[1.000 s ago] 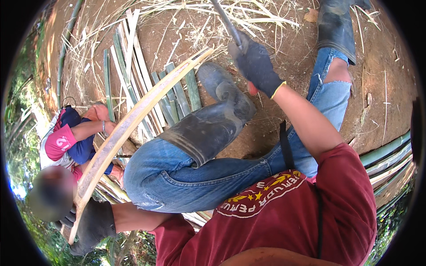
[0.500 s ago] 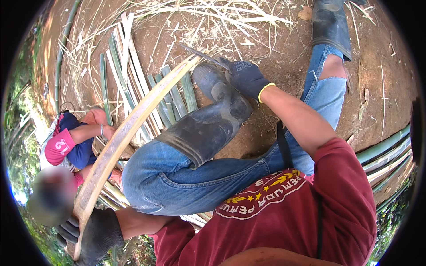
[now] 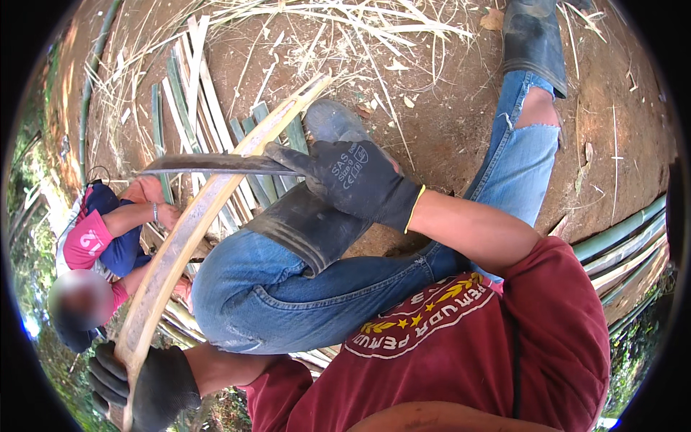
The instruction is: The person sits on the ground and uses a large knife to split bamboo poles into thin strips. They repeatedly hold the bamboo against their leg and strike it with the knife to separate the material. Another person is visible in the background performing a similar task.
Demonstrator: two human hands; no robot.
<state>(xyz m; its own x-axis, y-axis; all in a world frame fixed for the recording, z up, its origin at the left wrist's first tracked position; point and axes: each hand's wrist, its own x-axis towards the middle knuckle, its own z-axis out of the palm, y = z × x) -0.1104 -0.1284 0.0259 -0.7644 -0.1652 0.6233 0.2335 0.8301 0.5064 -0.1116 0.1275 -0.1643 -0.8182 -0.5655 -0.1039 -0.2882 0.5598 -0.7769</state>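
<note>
A long, pale split bamboo strip slants from the lower left up to the middle, over my bent leg. My left hand, in a black glove, is closed around its near end. My right hand, gloved in black with a yellow cuff edge, grips a machete; its handle is hidden inside the fist. The dark machete blade points left and lies across the upper part of the strip, seemingly against it. The strip's far end is held by neither hand, above my boot.
Several split bamboo slats lie on the soil beyond the strip. Pale shavings litter the far ground. A co-worker in a pink shirt crouches at left, close to the strip. Green bamboo lengths lie at right.
My right hand has drawn the machete from the strip's far tip back toward me, and the blade now points left across the strip. My left hand keeps its hold.
</note>
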